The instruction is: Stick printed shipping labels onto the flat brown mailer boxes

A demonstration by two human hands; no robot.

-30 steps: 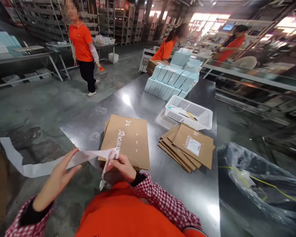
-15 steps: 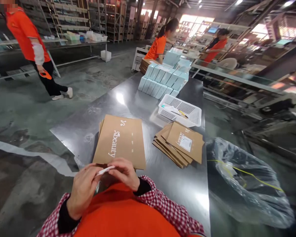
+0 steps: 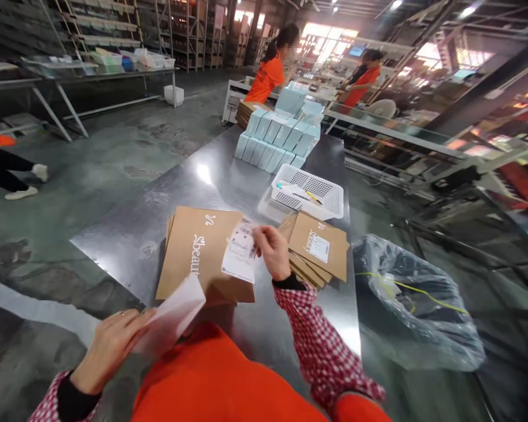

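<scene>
- The right hand (image 3: 273,251) pinches a white printed label (image 3: 237,255) between thumb and fingertips at the edge nearest that hand.
- The label is over the near right part of a stack of brown cardboard mailers (image 3: 189,234) with white lettering, extending past the stack's edge in this view; whether it touches the top mailer cannot be told.
- The left hand (image 3: 114,346), lower and beside the table's near edge, grips a white strip (image 3: 176,310); its thumb is hidden, and the strip's free end stands up in front of the nearest mailer corner.
- More of the strip trails away past the left hand, over the floor in view.
- Just right of the right hand lies a second, fanned pile of smaller brown mailers (image 3: 334,252), the top one bearing a white label (image 3: 320,248).
- Behind that pile stands a white perforated basket (image 3: 334,202) with a yellow-and-black pen-like item inside.
- Light-blue boxes (image 3: 268,138) are stacked at the far end of the metal table (image 3: 158,193).
- A clear plastic bag (image 3: 426,316) gapes beside the table on the right.
- Farther off, two people in orange shirts stand beyond the boxes.
</scene>
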